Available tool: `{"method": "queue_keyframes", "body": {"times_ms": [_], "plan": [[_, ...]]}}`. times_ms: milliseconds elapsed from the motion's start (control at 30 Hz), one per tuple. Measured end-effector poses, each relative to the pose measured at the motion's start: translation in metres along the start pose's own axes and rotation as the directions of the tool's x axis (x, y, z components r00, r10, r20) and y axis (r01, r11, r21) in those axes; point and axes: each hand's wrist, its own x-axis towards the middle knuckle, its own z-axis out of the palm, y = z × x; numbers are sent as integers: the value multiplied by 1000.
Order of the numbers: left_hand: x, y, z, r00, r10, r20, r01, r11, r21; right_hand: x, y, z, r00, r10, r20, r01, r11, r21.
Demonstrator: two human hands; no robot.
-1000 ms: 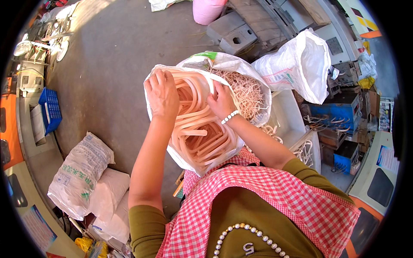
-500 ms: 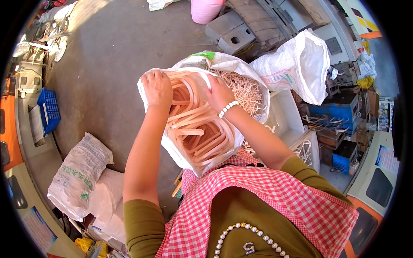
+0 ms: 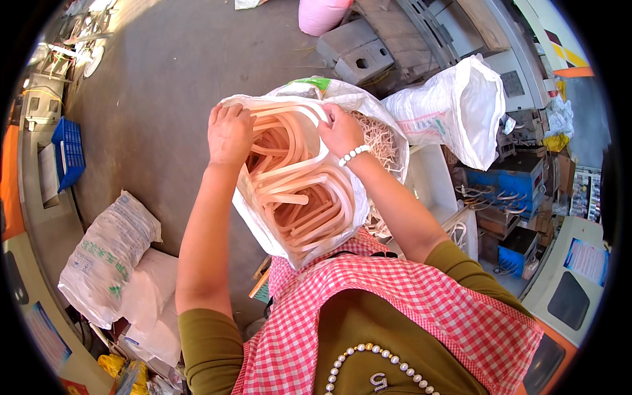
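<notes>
A clear plastic bag [image 3: 253, 220] stuffed with pale orange U-shaped strips [image 3: 299, 191] is held up in front of my chest. My left hand [image 3: 229, 133] grips the bag's upper left rim, fingers curled over the edge. My right hand [image 3: 341, 131], with a white bead bracelet at the wrist, holds the upper right rim beside the strips. Right behind the bag stands a white woven sack [image 3: 378, 112] full of thin pale straw-like strands [image 3: 375, 141].
A second white woven sack [image 3: 461, 108] stands open at the right, next to blue crates [image 3: 513, 181] and machinery. Filled white sacks [image 3: 108, 257] lie on the grey concrete floor [image 3: 158, 99] at lower left. A blue basket [image 3: 67, 151] sits at the far left.
The bag of strips has come closer to my chest and my hands have shifted apart along its top rim, the right hand moving from inside the bundle to the rim.
</notes>
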Motion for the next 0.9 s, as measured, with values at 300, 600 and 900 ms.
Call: {"method": "queue_keyframes", "body": {"times_ms": [300, 600, 900], "plan": [[-31, -22, -16, 996, 30, -79, -47, 973, -224, 4, 24, 25, 997, 71, 2, -59, 807, 587], [-62, -24, -23, 976, -203, -74, 152, 891, -428, -15, -20, 2, 943, 72, 324, -331, 260, 907], [-52, 2, -42, 965, -226, -135, 162, 914, -371, -27, -21, -19, 919, -190, 345, -277, 309, 910]]}}
